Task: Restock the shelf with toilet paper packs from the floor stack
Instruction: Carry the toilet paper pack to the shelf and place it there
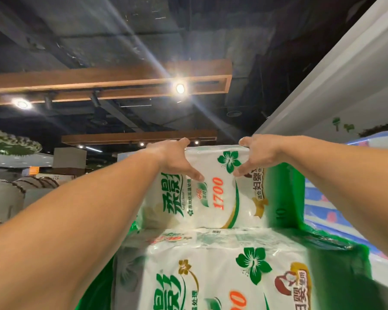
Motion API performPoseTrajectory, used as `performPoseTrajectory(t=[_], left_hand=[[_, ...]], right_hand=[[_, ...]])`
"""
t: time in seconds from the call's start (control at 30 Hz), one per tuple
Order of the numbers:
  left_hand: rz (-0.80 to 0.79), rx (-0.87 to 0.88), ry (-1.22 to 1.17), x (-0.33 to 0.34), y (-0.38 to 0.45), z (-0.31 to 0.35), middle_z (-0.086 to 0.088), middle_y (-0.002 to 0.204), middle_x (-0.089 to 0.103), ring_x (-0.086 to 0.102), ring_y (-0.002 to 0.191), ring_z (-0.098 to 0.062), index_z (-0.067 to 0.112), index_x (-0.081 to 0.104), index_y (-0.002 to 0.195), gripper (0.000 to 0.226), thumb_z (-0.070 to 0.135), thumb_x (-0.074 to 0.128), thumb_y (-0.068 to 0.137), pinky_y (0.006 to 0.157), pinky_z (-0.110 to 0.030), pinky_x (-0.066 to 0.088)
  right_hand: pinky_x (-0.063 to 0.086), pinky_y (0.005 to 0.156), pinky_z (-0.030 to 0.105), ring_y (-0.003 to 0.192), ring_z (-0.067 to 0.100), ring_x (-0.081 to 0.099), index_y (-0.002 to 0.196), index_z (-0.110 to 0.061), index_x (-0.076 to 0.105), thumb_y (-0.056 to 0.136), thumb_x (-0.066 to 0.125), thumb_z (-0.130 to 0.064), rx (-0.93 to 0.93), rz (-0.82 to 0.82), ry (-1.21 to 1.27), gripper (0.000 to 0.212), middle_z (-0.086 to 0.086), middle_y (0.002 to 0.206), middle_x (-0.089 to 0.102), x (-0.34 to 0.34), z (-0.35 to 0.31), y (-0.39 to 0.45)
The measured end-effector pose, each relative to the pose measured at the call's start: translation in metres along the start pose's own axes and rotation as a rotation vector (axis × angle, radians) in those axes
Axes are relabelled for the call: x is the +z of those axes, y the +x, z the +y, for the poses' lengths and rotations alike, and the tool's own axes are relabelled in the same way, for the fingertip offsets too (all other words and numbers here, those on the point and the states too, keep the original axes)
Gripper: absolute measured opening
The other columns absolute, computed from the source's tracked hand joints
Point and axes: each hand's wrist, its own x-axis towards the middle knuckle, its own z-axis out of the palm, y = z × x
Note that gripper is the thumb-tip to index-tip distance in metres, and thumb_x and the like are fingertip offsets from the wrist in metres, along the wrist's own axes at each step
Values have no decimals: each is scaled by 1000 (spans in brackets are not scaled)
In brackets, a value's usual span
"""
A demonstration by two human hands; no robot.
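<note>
A white and green toilet paper pack (222, 198) with red "1700" print stands high up in front of me. It rests on top of another pack of the same kind (222, 271) below it. My left hand (177, 159) grips the upper pack's top left corner, thumb on its front face and fingers over its top. On the top right corner my right hand (253, 155) holds it the same way. Both arms are stretched out and upward. I cannot see the shelf surface under the packs.
More packs with blue and pink print (336, 211) lie to the right. A white slanted panel (336, 70) rises above them. Overhead is a dark ceiling with wooden beams (112, 81) and spotlights. Other store displays (14, 198) stand far left.
</note>
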Motion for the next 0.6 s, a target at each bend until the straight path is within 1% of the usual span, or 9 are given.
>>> performPoseTrajectory(t=[0.03,0.1,0.13,0.2,0.27,0.33,0.4,0.5,0.6], left_hand=[[28,0,24,3,3,1,1,139,60,59,121,-26,31,37,147,118,88,77,52,101,-49,49],[49,9,55,8,9,1,8,116,66,62,102,-20,31,49,130,105,90,77,48,88,-42,53],[51,15,54,9,12,2,10,112,67,63,98,-18,33,53,125,97,89,77,49,85,-40,54],[44,27,48,10,18,3,11,108,68,64,96,-16,36,57,119,89,89,77,50,86,-40,55],[39,38,41,10,24,2,14,105,69,65,94,-14,39,60,116,84,89,76,50,87,-39,56],[26,48,21,9,29,1,16,102,70,67,91,-11,41,63,113,80,89,76,51,83,-37,56],[23,55,5,7,32,1,16,102,71,67,90,-10,40,65,112,82,91,75,48,81,-37,56],[26,60,10,8,33,3,15,102,70,66,91,-12,38,65,112,86,93,74,47,81,-37,55],[31,67,23,6,29,5,14,100,71,66,87,-10,38,65,111,81,91,75,51,79,-36,55]], right_hand=[[58,85,41,101,23,67,150,-29,38,61,75,-84,-2,33,-28,111,-1,122,64,4,1,2],[55,73,34,89,16,67,141,-34,46,62,72,-86,-6,62,-48,98,-8,104,70,9,3,1],[52,68,31,84,12,66,136,-35,49,64,72,-86,-5,66,-35,91,-11,96,69,10,3,2],[50,64,29,81,8,65,129,-36,58,66,72,-84,-4,59,9,80,-14,91,69,10,2,4],[52,65,28,79,7,68,123,-35,64,65,73,-82,-1,31,47,74,-15,88,71,7,4,8],[52,65,28,76,6,70,119,-34,67,65,74,-80,-4,6,70,71,-16,83,72,4,7,10],[52,62,26,73,6,71,118,-33,68,66,76,-77,-2,4,95,68,-16,81,73,2,11,12],[55,61,26,70,7,74,122,-34,66,67,77,-75,9,0,122,70,-14,81,75,2,17,12],[57,61,25,67,8,74,123,-34,66,65,78,-74,12,-11,120,71,-13,80,75,1,18,12]])
